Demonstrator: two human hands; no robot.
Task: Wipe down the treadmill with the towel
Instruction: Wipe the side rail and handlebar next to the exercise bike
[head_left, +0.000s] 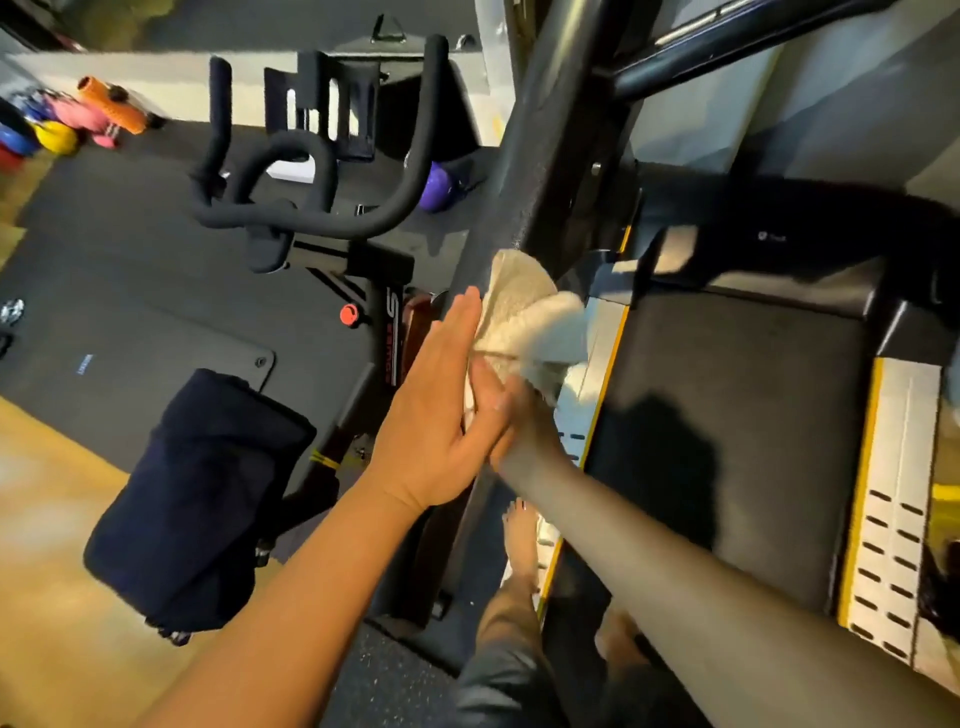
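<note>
From the head camera: the towel (524, 317) is bunched against the treadmill's (727, 395) dark upright post (514, 197), low down, just beyond the tips of the left hand (436, 410). That hand lies flat, its fingers (462, 322) straight and pressed together, their tips touching the towel's near edge. The right hand (519, 415) comes in from the other side, tucked behind the left thumb, and the cloth gathers toward it. Its fingers are hidden, so whether they clutch the cloth cannot be told.

The towel looks light, soft and floppy, a pale terry cloth that folds wherever it is pushed. It should neither slip nor break, but a loose corner may trail. The best hold is probably the gathered bunch on the thumb side, with a flat palm pressing the pad to the post.

The pale side rail (602, 332) runs just past the towel, on the far side from the fingers. No bucket, bottle or bin shows. Well off to the back of the left hand stands an exercise bike (291, 208) with a dark cloth (208, 488) draped over it.
</note>
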